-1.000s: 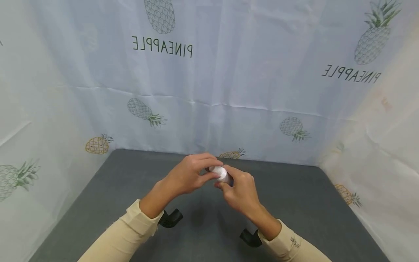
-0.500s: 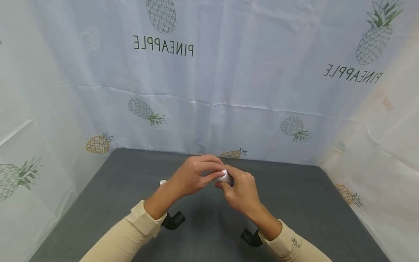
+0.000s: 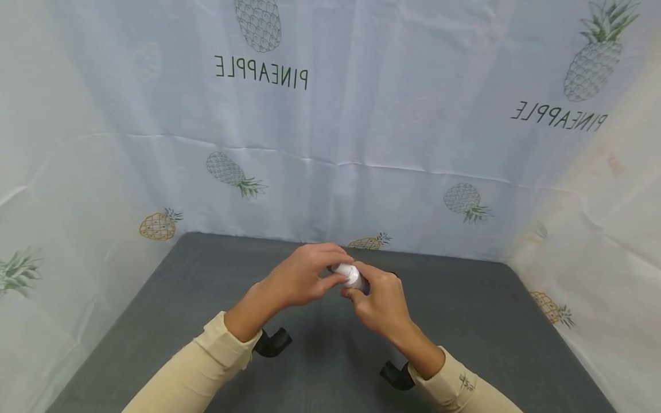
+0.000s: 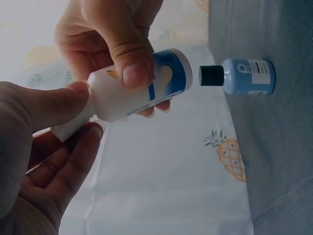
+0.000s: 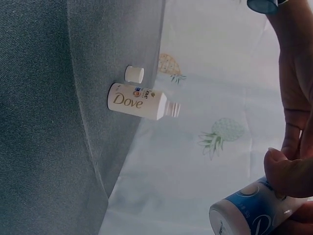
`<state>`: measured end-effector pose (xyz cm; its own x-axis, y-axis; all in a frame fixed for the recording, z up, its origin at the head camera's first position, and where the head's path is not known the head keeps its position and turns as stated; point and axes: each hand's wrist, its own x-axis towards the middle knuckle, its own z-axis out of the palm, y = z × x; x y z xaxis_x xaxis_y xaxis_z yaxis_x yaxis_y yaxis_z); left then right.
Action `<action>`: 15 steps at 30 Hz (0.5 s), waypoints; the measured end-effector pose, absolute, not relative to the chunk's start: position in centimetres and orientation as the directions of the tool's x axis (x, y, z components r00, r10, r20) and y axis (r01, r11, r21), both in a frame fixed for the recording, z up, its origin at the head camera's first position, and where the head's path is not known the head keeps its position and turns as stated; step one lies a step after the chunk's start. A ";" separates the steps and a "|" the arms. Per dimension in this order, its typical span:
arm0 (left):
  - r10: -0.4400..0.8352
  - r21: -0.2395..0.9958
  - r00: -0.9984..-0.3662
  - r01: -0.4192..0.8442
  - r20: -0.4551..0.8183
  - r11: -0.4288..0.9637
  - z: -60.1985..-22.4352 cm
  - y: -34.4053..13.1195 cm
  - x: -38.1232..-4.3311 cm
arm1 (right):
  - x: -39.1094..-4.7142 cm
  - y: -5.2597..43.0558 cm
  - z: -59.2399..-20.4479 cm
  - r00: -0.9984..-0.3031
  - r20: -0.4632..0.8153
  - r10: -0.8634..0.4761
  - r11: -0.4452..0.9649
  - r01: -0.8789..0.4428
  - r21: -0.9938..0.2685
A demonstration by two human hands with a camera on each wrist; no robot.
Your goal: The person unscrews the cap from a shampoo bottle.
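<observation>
Held up over the table is a white plastic bottle [image 3: 355,279] with a blue band at its base, tilted with its base away from my left hand. My right hand [image 3: 383,298] grips its body, the thumb across the label in the left wrist view. With thumb and fingers, my left hand [image 3: 304,276] pinches the bottle's white cap [image 4: 73,122]. A blue bottle with a black cap [image 4: 249,77] stands on the table beyond. In the right wrist view stands an uncapped white Dove bottle [image 5: 139,101], its threaded neck bare, and a loose white cap [image 5: 134,74] lies beside it.
The dark grey table [image 3: 320,373] reaches back to a white curtain [image 3: 392,126] printed with pineapples, which also rises at both sides. A black curved mount [image 3: 273,342] shows by the left cuff, and another black mount [image 3: 396,376] by the right cuff.
My left fingers have shifted round the cap, covering it half a second ago and showing it again now. A small white top seen beside the left wrist is hidden now. The right hand stays put.
</observation>
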<state>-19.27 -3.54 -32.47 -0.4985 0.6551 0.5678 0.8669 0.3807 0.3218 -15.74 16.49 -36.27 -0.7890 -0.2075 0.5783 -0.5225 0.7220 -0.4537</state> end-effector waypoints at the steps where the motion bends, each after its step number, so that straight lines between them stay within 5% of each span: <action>1: 0.657 0.324 -0.502 0.865 0.563 0.383 -32.5 -3.5 -19.3 | -15.7 16.5 -36.3 -0.791 0.576 -0.206 0.722 -0.520 -0.456; 15: 0.668 0.316 -0.542 0.841 0.511 0.440 -31.8 -3.4 -19.1 | -15.7 16.6 -36.4 -0.798 0.569 -0.197 0.728 -0.508 -0.460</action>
